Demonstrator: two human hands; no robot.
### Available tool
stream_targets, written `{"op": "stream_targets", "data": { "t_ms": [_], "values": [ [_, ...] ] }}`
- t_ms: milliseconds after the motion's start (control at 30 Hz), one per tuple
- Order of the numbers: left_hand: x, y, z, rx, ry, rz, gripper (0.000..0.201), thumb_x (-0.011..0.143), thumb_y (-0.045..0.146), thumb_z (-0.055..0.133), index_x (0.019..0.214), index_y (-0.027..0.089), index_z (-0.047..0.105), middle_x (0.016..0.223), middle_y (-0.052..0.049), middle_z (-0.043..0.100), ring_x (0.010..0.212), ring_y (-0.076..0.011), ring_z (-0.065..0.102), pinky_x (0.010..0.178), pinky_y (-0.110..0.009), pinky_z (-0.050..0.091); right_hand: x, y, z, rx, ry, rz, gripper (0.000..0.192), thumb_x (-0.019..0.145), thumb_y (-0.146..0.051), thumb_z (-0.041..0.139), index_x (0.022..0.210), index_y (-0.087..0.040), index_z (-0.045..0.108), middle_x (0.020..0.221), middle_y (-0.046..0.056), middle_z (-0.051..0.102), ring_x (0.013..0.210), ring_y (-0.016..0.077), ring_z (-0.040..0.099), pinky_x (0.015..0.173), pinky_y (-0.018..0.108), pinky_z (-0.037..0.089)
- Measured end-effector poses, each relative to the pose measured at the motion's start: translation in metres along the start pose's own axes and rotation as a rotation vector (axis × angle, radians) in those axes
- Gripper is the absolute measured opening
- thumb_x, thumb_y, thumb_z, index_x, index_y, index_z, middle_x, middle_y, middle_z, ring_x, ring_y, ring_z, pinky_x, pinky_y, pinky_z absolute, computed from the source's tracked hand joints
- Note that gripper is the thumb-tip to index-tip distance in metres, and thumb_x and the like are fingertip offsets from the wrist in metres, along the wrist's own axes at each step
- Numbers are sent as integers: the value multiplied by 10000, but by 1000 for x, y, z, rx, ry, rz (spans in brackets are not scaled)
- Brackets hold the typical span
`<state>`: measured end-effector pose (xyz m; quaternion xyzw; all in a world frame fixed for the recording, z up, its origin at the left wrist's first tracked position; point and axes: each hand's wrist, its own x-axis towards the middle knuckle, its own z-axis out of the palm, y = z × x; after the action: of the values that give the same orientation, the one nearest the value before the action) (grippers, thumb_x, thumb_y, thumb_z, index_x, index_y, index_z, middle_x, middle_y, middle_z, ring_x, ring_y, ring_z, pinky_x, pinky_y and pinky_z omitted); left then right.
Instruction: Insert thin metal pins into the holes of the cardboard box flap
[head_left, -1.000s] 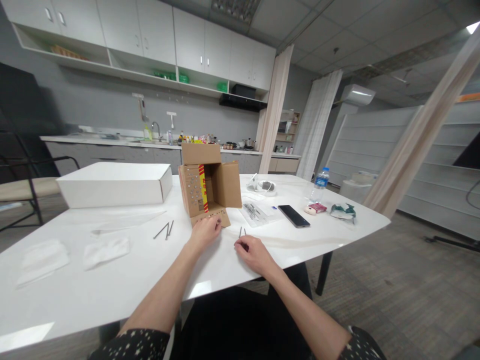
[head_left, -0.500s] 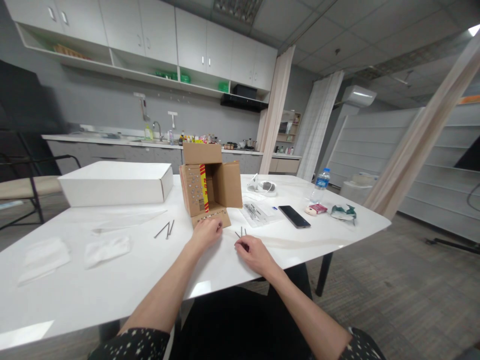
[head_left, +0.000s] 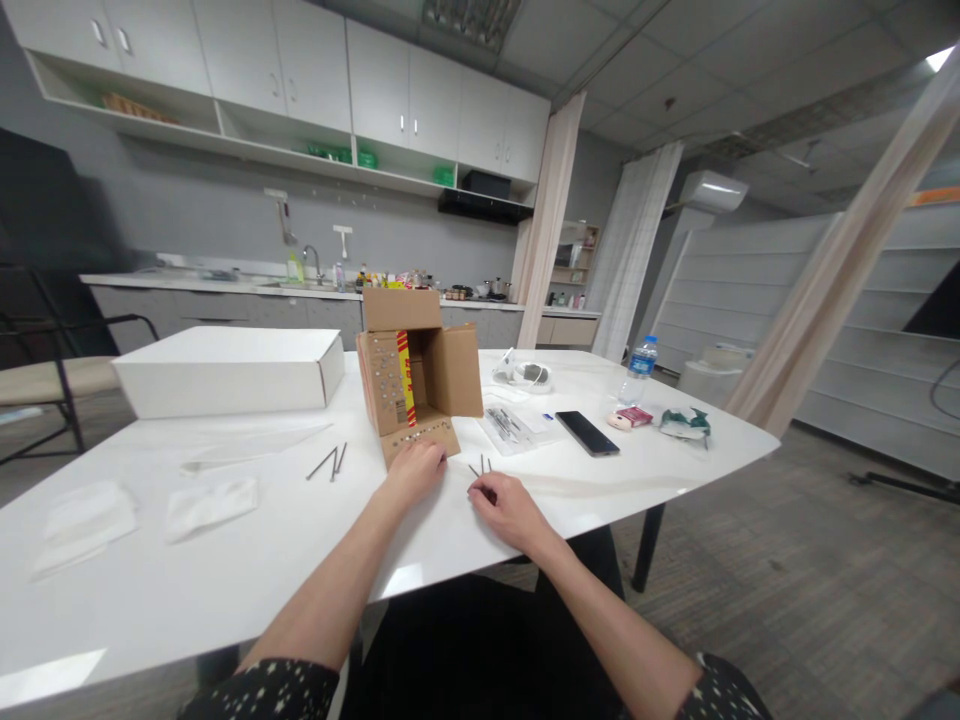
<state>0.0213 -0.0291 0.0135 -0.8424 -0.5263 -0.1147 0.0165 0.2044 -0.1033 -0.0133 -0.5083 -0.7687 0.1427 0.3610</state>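
A brown cardboard box (head_left: 420, 375) lies on its side on the white table (head_left: 247, 560), flaps open toward me, with small round studs on its left flap and bottom flap. My left hand (head_left: 415, 472) rests at the bottom flap's front edge, fingers curled against it. My right hand (head_left: 504, 508) lies on the table just right of it, fingertips closed at the near ends of a few thin dark nails (head_left: 481, 466). Whether it grips them I cannot tell. Two more nails (head_left: 331, 462) lie to the left of the box.
A flat white box (head_left: 229, 368) sits at the back left. Clear plastic bags (head_left: 210, 500) lie at the left. Right of the cardboard box are a packet of tools (head_left: 510, 425), a black phone (head_left: 587, 432), a water bottle (head_left: 638, 368) and small packets (head_left: 630, 416).
The nails by my right hand have shifted slightly and fanned apart. Both hands stay almost where they were.
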Motion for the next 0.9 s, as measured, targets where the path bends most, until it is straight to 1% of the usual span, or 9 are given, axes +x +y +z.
{"op": "stream_targets", "data": {
  "t_ms": [133,300,433,567,700,800,900],
  "values": [
    [0,0,-2,24,-7,-7,274,899,173,415,960,164,681,1092,-127,684,1050,-254,627,896,-362,460,0,-1,0,-2,5,-3,153,863,-169,543,811,-176,686,780,29,678,694,146,574,658,242,398],
    [0,1,-4,65,6,-45,279,893,163,414,951,141,685,1110,-147,674,1052,-267,626,911,-376,458,0,0,0,-7,6,-12,151,864,-164,543,807,-175,683,776,30,677,699,148,575,654,241,398],
    [4,-2,5,93,7,-38,308,895,147,392,996,110,681,1108,-180,665,1078,-288,611,925,-398,449,0,-1,0,-12,6,-9,151,862,-161,546,809,-175,687,777,30,678,700,148,577,655,240,398],
    [6,-5,17,153,14,-21,342,883,93,364,1091,62,634,1142,-210,639,1097,-299,587,926,-403,436,0,-1,0,-8,5,-7,157,862,-159,545,804,-176,690,776,30,680,702,148,578,658,241,400],
    [6,-5,19,180,59,-17,357,871,52,343,1126,44,592,1142,-217,628,1112,-300,570,920,-397,419,0,0,0,-3,6,-8,157,863,-160,545,813,-176,693,778,29,680,703,147,580,661,239,402],
    [8,-4,18,153,89,-20,342,915,85,296,1101,61,581,1103,-208,639,1074,-301,588,892,-406,419,0,1,0,-7,1,-8,155,864,-165,548,817,-176,696,778,30,680,699,147,577,658,241,401],
    [11,-4,17,106,100,-15,330,952,132,276,1083,79,574,1068,-194,655,1045,-284,605,892,-403,411,0,1,0,-8,1,-8,153,861,-164,553,814,-175,699,782,31,682,693,145,574,654,241,398]
  ]
}}
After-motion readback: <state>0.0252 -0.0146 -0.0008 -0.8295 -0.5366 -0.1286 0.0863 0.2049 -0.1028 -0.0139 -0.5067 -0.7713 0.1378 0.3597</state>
